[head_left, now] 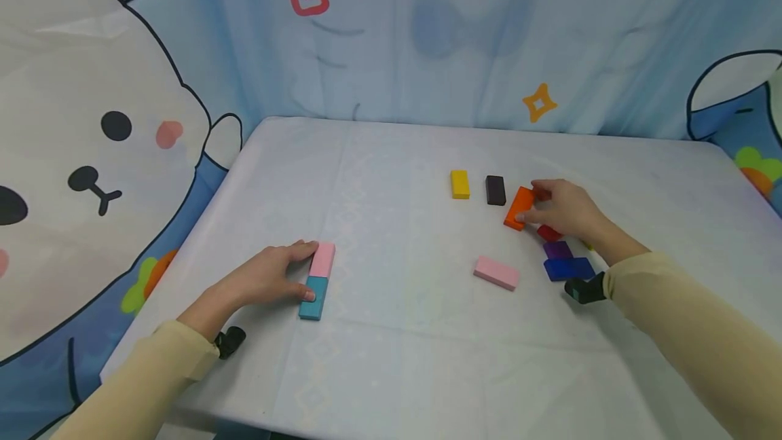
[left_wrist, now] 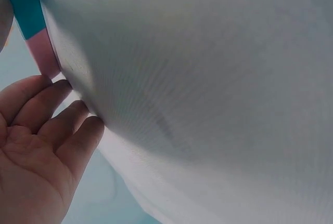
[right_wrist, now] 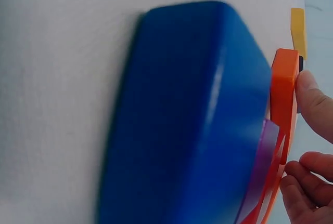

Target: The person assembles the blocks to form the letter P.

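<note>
My left hand reaches over a pink block and a teal block lying end to end. The thumb rests on the teal one; the fingertips touch the pink one's far end, as the left wrist view also shows. Farther right, my right hand holds an orange block between thumb and fingers. Partly under that hand is a red block, with a purple block and a blue block nearer me. A yellow-green piece is mostly hidden.
A yellow block and a black block stand left of the orange one. Another pink block lies between the hands, on the right half of the white tablecloth. Behind the table hangs a printed blue curtain.
</note>
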The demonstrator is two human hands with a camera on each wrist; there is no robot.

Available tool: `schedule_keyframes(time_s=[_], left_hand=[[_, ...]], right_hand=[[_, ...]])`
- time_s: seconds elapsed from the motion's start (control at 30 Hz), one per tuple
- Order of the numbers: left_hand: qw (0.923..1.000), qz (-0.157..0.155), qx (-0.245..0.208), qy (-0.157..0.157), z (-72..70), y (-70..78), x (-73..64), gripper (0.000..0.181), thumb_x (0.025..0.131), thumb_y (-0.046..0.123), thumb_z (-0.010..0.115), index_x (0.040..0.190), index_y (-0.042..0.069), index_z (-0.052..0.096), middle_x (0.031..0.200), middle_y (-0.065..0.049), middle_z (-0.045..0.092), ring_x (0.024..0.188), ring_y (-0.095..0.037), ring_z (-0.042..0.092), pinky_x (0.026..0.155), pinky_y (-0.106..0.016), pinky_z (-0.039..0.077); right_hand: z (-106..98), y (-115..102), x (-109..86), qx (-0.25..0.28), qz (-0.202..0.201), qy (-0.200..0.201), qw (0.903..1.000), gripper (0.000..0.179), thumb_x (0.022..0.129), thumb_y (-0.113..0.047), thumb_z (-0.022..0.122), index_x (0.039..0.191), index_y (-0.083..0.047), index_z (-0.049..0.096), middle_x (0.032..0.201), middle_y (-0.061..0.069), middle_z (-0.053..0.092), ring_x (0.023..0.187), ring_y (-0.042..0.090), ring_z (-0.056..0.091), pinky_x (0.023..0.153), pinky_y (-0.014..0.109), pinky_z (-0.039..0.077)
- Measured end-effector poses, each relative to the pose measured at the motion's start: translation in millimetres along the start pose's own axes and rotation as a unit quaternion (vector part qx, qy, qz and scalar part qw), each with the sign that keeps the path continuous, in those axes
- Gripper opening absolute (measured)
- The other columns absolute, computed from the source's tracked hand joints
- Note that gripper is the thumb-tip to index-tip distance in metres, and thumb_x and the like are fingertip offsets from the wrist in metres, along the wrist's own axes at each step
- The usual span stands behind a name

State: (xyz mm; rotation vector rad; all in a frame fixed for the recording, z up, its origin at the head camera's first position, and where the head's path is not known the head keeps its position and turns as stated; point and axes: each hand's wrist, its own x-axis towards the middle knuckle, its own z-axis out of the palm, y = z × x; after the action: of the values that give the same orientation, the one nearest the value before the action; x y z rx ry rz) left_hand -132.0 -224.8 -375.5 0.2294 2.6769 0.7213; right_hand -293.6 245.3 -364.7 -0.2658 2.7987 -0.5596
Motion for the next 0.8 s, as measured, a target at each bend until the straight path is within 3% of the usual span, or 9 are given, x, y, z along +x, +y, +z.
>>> schedule_keyframes(time_s=[0.3,0.63,0.8], left_hand=[[1.0000,0.000,-0.002,-0.003,-0.3,0.4,-0.3,0.090,0.085,0.028,0.084,0.158,0.004,0.037,0.164,-0.021,0.034,0.155,-0.040,0.028,0.124,-0.057,0.030],[1.0000,0.004,-0.006,-0.002,0.5,0.3,-0.3,0.090,0.085,0.027,0.084,0.158,0.003,0.037,0.164,-0.020,0.035,0.155,-0.039,0.028,0.124,-0.057,0.029],[1.0000,0.001,-0.003,0.000,0.0,0.4,-0.1,0.090,0.085,0.027,0.084,0.158,0.003,0.037,0.163,-0.020,0.035,0.154,-0.040,0.028,0.124,-0.057,0.029]], right_hand=[[-1.2,0.1,1.7,-0.042,0.005,-0.006,0.9991,0.084,0.094,-0.035,0.072,0.150,0.015,0.034,0.145,0.039,0.044,0.135,0.055,0.039,0.112,0.066,0.039],[-0.3,6.0,4.0,-0.019,0.028,-0.018,0.9993,0.085,0.093,-0.040,0.073,0.151,0.010,0.037,0.146,0.037,0.042,0.136,0.054,0.037,0.112,0.066,0.040],[0.8,4.6,1.6,-0.025,0.016,-0.015,0.9995,0.085,0.092,-0.041,0.075,0.149,0.011,0.040,0.144,0.037,0.045,0.132,0.053,0.041,0.110,0.066,0.042]])
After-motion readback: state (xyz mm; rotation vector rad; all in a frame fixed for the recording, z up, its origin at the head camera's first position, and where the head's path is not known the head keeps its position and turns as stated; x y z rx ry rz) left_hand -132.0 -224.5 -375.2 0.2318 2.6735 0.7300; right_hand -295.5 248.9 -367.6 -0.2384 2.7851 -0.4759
